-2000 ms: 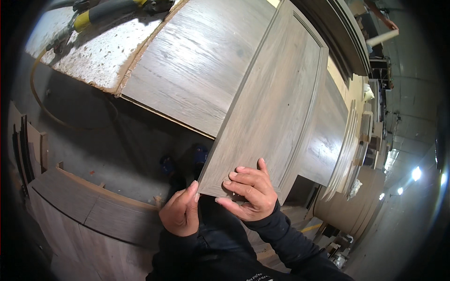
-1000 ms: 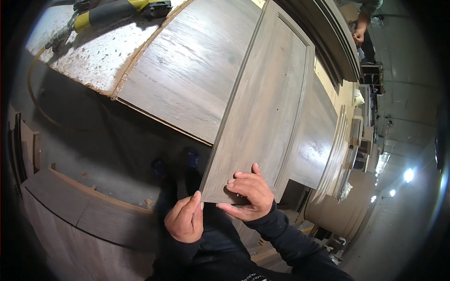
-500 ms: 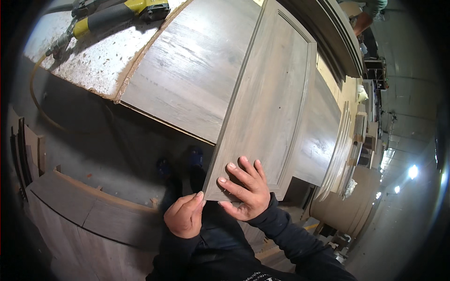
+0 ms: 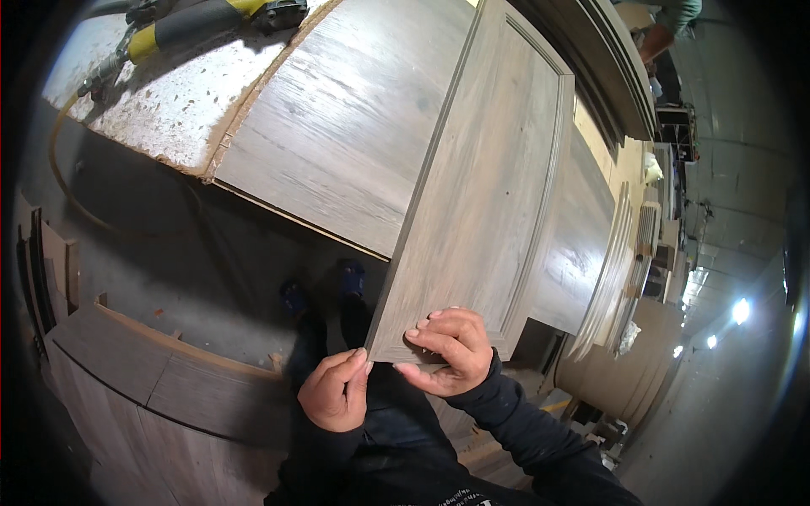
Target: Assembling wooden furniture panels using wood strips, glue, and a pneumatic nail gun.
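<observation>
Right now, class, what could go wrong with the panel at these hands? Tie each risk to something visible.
The framed panel juts past the edge of the wood-grain board beneath, so it might tip if the grip loosens. The left hand has just its fingertips at one corner, which could slip. The hose hangs off the table's side and might snag.

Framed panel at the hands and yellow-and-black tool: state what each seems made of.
Framed panel: wood or wood-look laminate, satin grey-brown; streaky grain shows, core uncertain. Yellow-and-black tool: dull black grip, probably rubber or plastic; smooth yellow casing, perhaps plastic or painted metal.
</observation>
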{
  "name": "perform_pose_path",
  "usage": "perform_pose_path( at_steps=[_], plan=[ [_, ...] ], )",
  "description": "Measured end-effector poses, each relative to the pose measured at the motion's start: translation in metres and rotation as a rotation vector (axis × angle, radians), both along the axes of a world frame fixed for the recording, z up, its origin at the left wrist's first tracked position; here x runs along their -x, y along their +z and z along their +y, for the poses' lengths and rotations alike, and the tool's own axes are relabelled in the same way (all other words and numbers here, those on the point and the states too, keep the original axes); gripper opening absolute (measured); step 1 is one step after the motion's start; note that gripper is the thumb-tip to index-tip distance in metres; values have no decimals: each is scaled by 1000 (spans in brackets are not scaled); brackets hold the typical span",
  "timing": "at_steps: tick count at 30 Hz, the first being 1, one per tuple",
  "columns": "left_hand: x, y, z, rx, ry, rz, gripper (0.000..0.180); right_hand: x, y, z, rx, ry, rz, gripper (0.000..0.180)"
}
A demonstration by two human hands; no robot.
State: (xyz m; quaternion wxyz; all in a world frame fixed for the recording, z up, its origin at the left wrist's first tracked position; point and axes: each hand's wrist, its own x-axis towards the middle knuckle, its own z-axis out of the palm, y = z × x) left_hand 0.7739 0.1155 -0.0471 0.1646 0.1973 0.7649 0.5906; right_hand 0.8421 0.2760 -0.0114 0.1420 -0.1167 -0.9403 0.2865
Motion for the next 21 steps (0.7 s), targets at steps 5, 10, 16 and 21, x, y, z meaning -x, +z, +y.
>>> perform_pose_path(
  at_steps=[5,10,16,21],
  plan=[
    [-3,-1,3,32,-17,158,24,0,1,3,37,7,20,32],
    [-2,4,4,82,-39,267,22,-1,0,4,58,10,24,31],
    [2,3,1,139,-87,341,19,1,3,-1,62,-32,-18,41],
    [12,7,1,177,-193,299,18,-1,1,1,-113,34,-172,46]
  ],
)
